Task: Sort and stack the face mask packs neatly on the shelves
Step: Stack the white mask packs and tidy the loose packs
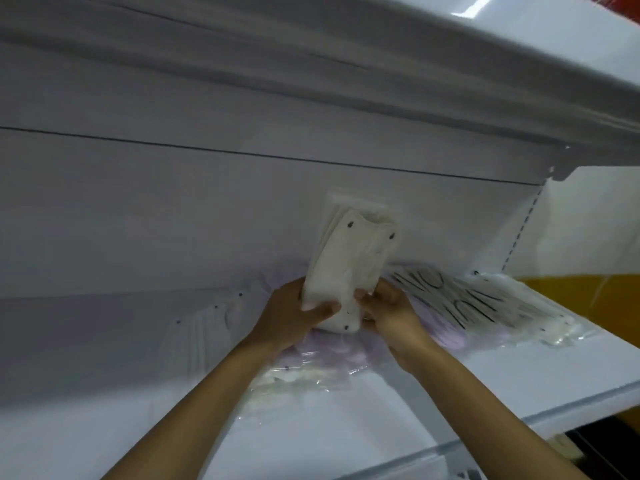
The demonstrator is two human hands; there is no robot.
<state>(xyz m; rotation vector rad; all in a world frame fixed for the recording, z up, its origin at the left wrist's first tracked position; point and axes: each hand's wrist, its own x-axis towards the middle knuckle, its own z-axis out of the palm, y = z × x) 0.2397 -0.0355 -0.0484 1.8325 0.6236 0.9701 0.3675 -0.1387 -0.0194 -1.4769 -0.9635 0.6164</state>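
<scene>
Both hands are gripping one cream pack [349, 261] of face masks and holding it on end over the middle of the white shelf [485, 372], toward the back edge. The left hand [294, 313] is wrapping its fingers round the pack's lower left side with the thumb pressing across the front; the right hand [391, 313] is pinching the lower right edge with curled fingers. Judging by this, the squaring-up step is in hand: the person is getting the soft bundle aligned before laying it down. The next move is probably calling for lowering it flat onto a matching pile, edges flush. The pack is looking limp and floppy, in a thin clear crinkly film, rounded at the corners, with small dark dots. Under the hands a lilac pack [332, 351] is lying flat in glossy wrap; toward the shelf's right edge a striped pack [460, 299] is lying fanned and skewed. The shelf is smooth painted metal; an upper shelf [519, 39] is hanging overhead.
</scene>
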